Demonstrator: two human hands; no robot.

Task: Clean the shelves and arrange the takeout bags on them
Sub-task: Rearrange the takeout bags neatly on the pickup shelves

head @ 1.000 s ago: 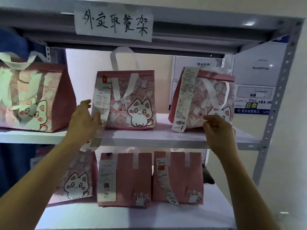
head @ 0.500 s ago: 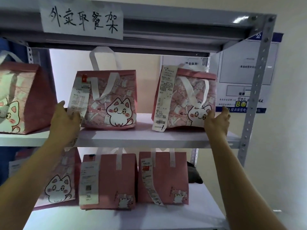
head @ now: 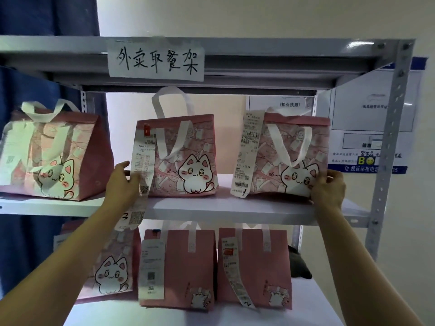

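Six pink takeout bags sit on the metal shelf unit: three on the middle shelf [head: 235, 208] and three on the lower shelf [head: 164, 316]. The step in hand looks like squaring up the two bags toward the right of the middle shelf.

The left hand [head: 122, 182] rests with its fingers laid fairly straight against the left side of the centre bag [head: 186, 158], just where its long receipt [head: 141, 170] hangs down past the front edge of the shelf. The right hand [head: 329, 189] has its fingers curled round the lower right corner of the right bag [head: 294, 158], near the right end of the shelf beside the upright post [head: 388, 147]. The left bag [head: 51, 151] stands apart at the left end, untouched.

To do this well, I would nudge from low on the bags, at the base, since they look light and soft and could tip if pushed high. Keep the cat faces forward and the fronts in line with the shelf's front edge. Watch the centre bag's receipt: it could snag under the palm or tear, so let it hang free. The gap between these two bags already looks even.
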